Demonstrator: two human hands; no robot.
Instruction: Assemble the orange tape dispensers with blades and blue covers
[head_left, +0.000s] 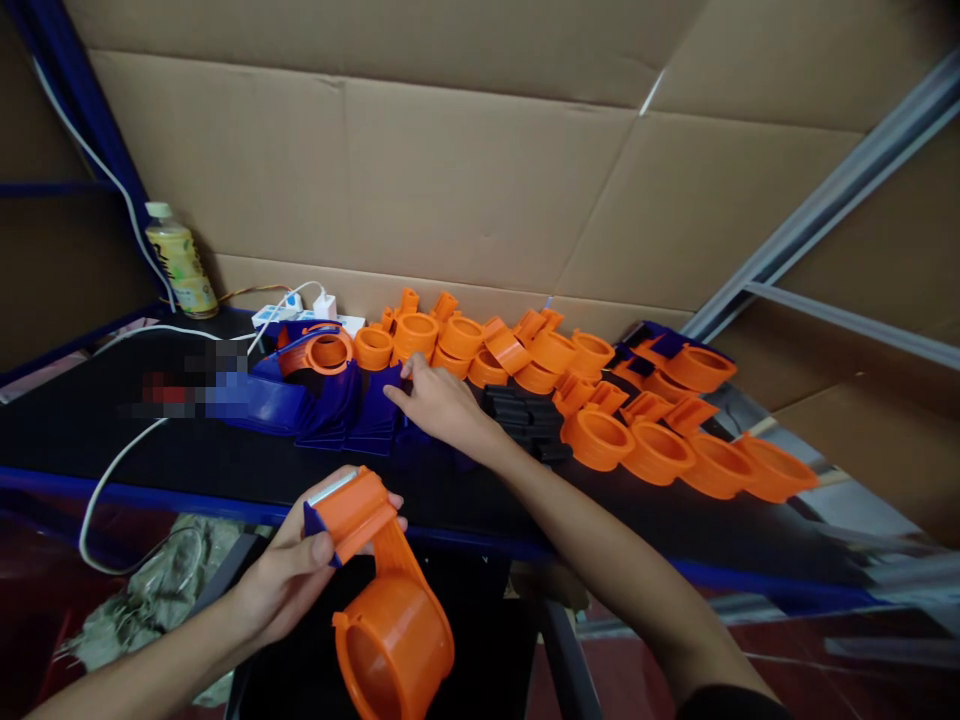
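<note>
In my left hand (292, 565) is an orange tape dispenser (397, 625), held in front of the table edge. Fingers and thumb close around its upper end, where a metallic strip and a dark blue piece show. Its round hub hangs below, tilted toward me. My right hand (442, 405) reaches over the table to a row of stacked dark blue plastic plates (371, 415). Thumb and index finger are apart at the plates' right end; whether they touch a plate is hard to see. The other fingers are partly hidden.
Several orange dispenser bodies (551, 352) stand along the back and right of the black table (480, 505). Black strips (525, 415) lie beside my right forearm. A power strip (349, 323) with white cables and a bottle (180, 262) are at the back left.
</note>
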